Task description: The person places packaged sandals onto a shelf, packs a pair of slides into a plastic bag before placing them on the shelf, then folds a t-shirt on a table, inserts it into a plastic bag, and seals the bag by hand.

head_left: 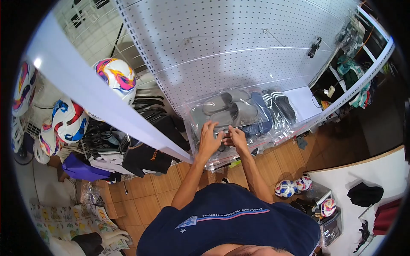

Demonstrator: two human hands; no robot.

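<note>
A pair of grey slide sandals (235,113) in a clear plastic bag (197,112) lies on the shelf in front of me. My left hand (209,140) is at the bag's near left edge, fingers stretched and apart. Close beside it, my right hand (236,138) has its fingers apart and partly bent, over the near edge of the bag. Whether either hand touches the plastic is hard to make out. To the right of the grey pair are dark blue slides (262,113) and black slides with white stripes (284,106), also in clear plastic.
A white perforated back panel (230,64) with hooks rises behind the shelf. A white upright post (106,102) stands at my left, near footballs (70,120) and clothes on hangers (147,158). More balls (286,188) sit on the tiled floor (171,181) at right.
</note>
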